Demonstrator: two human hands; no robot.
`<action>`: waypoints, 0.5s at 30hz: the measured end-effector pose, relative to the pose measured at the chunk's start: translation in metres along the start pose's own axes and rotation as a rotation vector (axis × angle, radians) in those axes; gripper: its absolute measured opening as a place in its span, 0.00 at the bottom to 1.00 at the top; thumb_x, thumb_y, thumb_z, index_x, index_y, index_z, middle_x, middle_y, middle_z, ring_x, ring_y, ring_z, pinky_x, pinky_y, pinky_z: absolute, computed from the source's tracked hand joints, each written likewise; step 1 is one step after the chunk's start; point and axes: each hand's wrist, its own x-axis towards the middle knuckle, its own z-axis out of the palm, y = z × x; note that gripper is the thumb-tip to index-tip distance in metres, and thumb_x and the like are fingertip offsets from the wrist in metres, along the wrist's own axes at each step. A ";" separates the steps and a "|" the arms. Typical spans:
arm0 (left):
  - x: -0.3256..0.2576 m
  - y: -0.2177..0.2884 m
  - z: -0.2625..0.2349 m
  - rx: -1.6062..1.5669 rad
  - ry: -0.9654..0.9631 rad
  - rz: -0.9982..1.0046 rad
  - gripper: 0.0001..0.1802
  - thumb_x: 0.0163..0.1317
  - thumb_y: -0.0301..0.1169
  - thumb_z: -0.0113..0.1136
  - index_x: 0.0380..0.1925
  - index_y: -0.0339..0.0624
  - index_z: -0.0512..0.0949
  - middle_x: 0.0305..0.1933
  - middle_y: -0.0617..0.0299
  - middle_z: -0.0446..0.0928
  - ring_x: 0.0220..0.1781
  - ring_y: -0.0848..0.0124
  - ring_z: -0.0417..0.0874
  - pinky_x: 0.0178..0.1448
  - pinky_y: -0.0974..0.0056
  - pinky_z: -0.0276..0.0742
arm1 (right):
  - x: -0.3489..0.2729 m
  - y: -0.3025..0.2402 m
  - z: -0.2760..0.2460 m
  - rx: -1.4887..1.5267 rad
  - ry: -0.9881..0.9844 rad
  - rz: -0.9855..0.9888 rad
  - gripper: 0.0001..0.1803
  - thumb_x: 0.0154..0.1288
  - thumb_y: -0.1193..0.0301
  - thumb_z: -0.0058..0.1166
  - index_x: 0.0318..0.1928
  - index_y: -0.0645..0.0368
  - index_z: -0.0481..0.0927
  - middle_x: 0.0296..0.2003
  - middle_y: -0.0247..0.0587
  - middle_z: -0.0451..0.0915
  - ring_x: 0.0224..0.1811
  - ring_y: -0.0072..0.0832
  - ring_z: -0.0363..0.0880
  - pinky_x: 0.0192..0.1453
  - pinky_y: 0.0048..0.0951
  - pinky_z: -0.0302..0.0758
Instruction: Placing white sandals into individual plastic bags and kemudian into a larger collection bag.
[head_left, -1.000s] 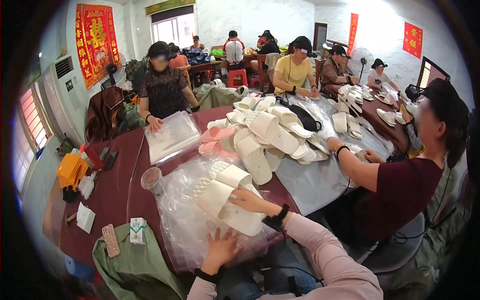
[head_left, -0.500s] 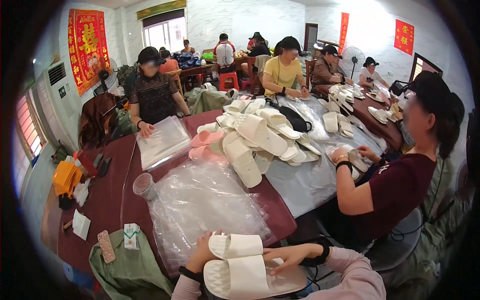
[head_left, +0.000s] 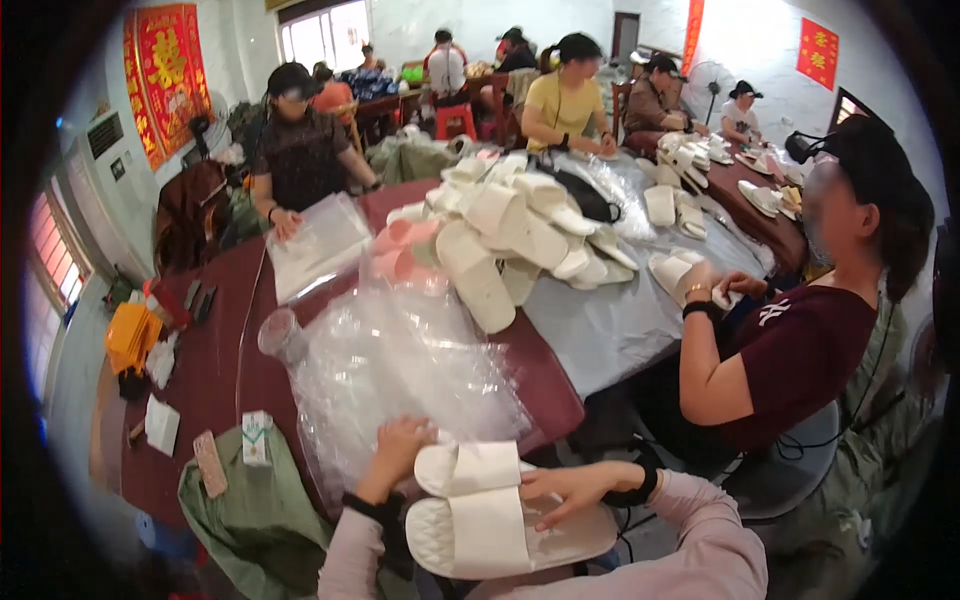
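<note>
A pair of white slippers (head_left: 487, 535) lies sideways, close in front of me, one beside the other. My right hand (head_left: 578, 490) holds the pair from the right, its fingers spread over the near slipper by the strap. At the near edge of a stack of clear plastic bags (head_left: 395, 370), my left hand (head_left: 402, 445) is off the slippers, its slightly blurred fingers reaching out over the film. Beyond the bags rises a heap of white slippers (head_left: 495, 215), with pink slippers (head_left: 398, 245) at its left side.
A co-worker in dark red (head_left: 800, 350) handles white slippers at my right. Across the table, another person (head_left: 300, 150) rests a hand on flat clear bags (head_left: 325, 245). A clear plastic tub (head_left: 282, 335), a small white-green box (head_left: 256, 438) and green cloth (head_left: 255, 520) are at left.
My left hand has let go of the slippers and moved up and left onto the plastic bags. My right hand keeps the pair, now slightly higher in view.
</note>
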 end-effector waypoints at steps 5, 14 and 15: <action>0.016 -0.005 -0.022 -0.398 -0.044 -0.138 0.17 0.61 0.40 0.51 0.48 0.51 0.77 0.50 0.56 0.76 0.51 0.57 0.75 0.49 0.55 0.70 | -0.003 -0.009 -0.003 -0.069 0.153 -0.145 0.28 0.59 0.61 0.57 0.56 0.63 0.68 0.53 0.54 0.66 0.59 0.46 0.63 0.62 0.38 0.59; 0.020 -0.003 -0.054 -0.810 0.094 -0.236 0.11 0.55 0.28 0.55 0.38 0.39 0.80 0.50 0.43 0.74 0.50 0.49 0.75 0.49 0.57 0.73 | -0.010 -0.013 -0.004 -0.138 0.263 -0.054 0.30 0.57 0.60 0.59 0.56 0.62 0.70 0.56 0.53 0.66 0.59 0.47 0.63 0.61 0.39 0.60; 0.019 -0.010 -0.048 -0.538 0.217 -0.008 0.11 0.54 0.27 0.55 0.37 0.38 0.80 0.52 0.45 0.73 0.52 0.49 0.73 0.52 0.57 0.71 | -0.011 -0.010 -0.004 -0.137 0.257 -0.061 0.30 0.57 0.60 0.59 0.56 0.62 0.70 0.56 0.53 0.66 0.59 0.47 0.63 0.61 0.39 0.60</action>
